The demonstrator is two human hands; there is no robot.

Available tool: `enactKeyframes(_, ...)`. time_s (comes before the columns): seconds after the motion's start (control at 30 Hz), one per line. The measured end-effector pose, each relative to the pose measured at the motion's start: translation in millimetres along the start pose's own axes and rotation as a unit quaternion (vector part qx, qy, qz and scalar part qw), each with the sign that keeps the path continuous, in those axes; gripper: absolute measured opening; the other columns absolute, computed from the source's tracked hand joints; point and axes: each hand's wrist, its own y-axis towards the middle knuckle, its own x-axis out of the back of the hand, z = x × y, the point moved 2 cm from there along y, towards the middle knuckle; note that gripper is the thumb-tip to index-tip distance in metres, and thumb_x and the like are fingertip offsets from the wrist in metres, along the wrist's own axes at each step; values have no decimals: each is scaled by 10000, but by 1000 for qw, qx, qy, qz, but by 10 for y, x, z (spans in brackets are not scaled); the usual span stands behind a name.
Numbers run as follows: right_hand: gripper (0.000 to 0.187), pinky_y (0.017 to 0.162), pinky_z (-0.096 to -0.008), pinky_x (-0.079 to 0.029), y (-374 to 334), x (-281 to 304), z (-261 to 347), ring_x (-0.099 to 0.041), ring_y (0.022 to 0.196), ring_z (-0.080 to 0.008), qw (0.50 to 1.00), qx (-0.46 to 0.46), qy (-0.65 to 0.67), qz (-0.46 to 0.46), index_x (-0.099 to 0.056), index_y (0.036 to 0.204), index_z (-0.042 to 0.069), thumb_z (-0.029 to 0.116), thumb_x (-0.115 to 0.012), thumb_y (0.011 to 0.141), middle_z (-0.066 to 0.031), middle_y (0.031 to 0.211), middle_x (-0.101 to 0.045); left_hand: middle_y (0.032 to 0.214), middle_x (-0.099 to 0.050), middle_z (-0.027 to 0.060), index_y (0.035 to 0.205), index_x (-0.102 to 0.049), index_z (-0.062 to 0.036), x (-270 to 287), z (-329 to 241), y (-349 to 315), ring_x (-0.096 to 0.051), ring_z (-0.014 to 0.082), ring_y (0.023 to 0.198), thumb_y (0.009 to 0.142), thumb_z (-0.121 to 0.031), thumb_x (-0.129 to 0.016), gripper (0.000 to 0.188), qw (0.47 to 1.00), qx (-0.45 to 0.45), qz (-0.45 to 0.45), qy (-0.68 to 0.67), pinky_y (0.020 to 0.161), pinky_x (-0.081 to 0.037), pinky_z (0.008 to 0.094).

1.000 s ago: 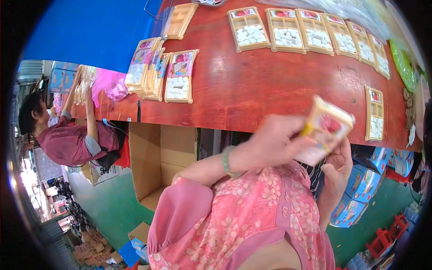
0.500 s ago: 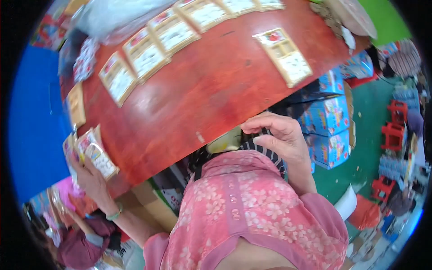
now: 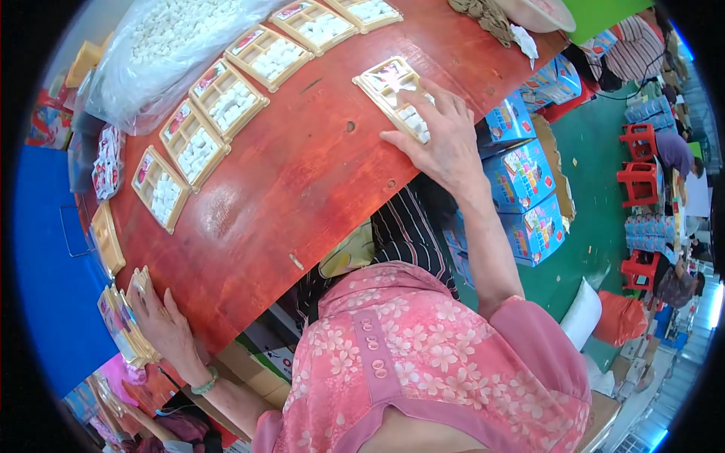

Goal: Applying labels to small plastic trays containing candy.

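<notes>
My left hand lies with outstretched fingers against a stack of cream compartment trays at the table's left edge; its fingers partly cover the stack. Farther right, my right hand reaches over a single cream tray, fingers spread across its right part and thumb out by its near side. White pieces show in that tray under the fingers, beside a coloured picture card. A row of similar trays holds small white pieces and cards along the table's far side.
A large clear plastic bag of white pieces sits at the far left. One more tray stands near the left edge. Blue printed boxes are stacked beyond the table's right edge. A bowl and a brown cloth lie far right.
My right hand has gone from in front of my chest up and over the single tray. The filled tray earlier under my left hand no longer shows as lying flat there.
</notes>
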Motion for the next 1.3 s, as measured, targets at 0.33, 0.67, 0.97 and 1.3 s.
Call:
enactKeyframes(0.33, 494, 880, -419, -365, -260, -247, 780, -457, 1103, -303, 996, 79, 11, -30, -587, 1146, 115, 375, -707, 743, -114, 1267, -489, 1042, -632, 176, 1033, -623, 22, 506, -1076, -57, -612, 334, 957, 779, -49, -654, 266, 905, -59, 84, -412, 864, -467, 369)
enactKeyframes(0.67, 346, 848, -375, -433, -535, -39, 698, -534, 1027, -293, 974, 114, 169, -100, -602, 1103, 38, 146, -684, 785, -144, 1172, -560, 1045, -609, 173, 1154, -532, 19, -425, -1637, -564, -602, 250, 937, 852, -204, -616, 385, 758, 98, 400, -505, 805, -459, 320)
enactKeyframes(0.97, 73, 622, -274, -458, -1420, -286, 315, -594, 717, -188, 925, -84, 354, 107, -606, 818, -33, 34, -631, 805, -114, 819, -613, 1074, -615, 101, 1191, -525, -10, -1256, -2089, -515, -580, 187, 988, 890, -303, -581, 424, 717, 189, 262, -618, 848, -445, 297)
enactKeyframes(1.3, 438, 875, -371, -441, -1518, -777, 209, -531, 1057, -327, 935, -77, 306, 162, -511, 1165, 3, 263, -622, 830, -208, 1140, -518, 1009, -617, 178, 1129, -539, 15, -952, -2399, -705, -596, 268, 879, 930, -222, -518, 310, 672, -86, 411, -610, 775, -454, 343)
